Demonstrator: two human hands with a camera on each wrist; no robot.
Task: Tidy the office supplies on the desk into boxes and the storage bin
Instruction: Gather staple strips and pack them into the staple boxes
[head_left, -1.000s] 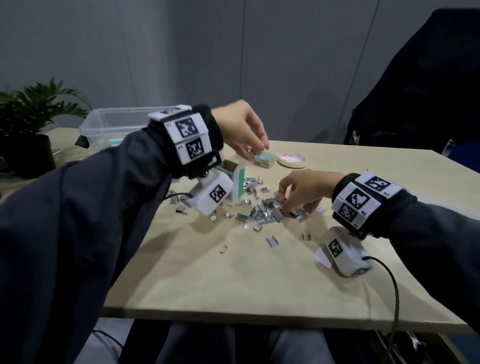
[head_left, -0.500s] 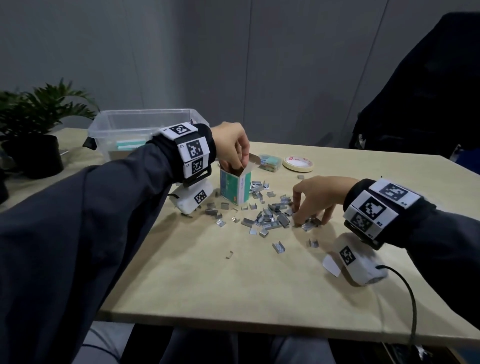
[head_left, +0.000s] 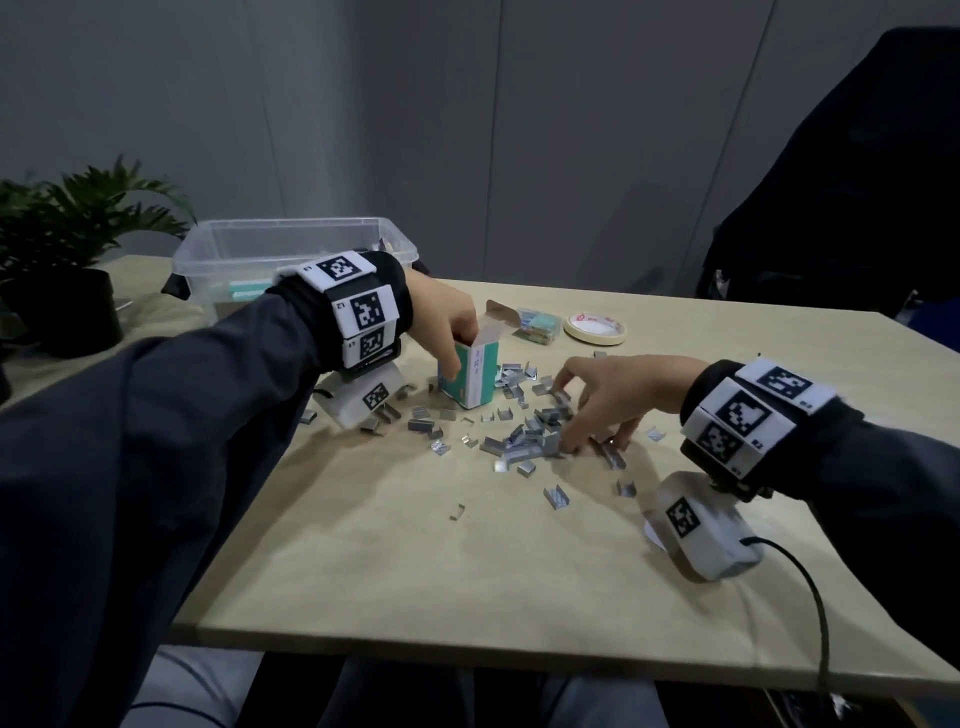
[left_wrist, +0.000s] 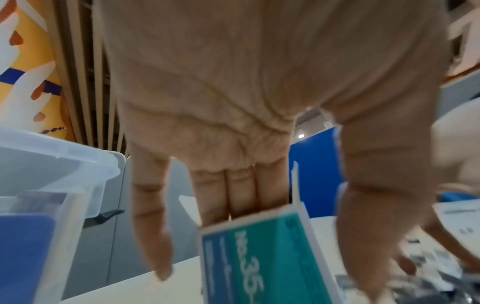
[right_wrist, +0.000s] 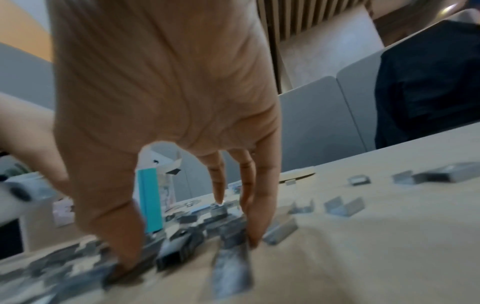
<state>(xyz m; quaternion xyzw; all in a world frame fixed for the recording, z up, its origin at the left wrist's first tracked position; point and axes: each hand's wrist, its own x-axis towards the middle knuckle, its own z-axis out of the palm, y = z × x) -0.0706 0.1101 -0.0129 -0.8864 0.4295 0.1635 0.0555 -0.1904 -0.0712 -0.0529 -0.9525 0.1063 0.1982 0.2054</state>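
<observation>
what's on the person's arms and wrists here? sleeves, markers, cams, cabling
Both arms wear dark navy long sleeves. Each wrist carries a black cuff with white square panels printed with black fiducial codes: left wrist band, right wrist band. Under each wrist hangs a white boxy camera housing, also tagged: left, right. A black cable leaves the right housing. Both hands are bare.
</observation>
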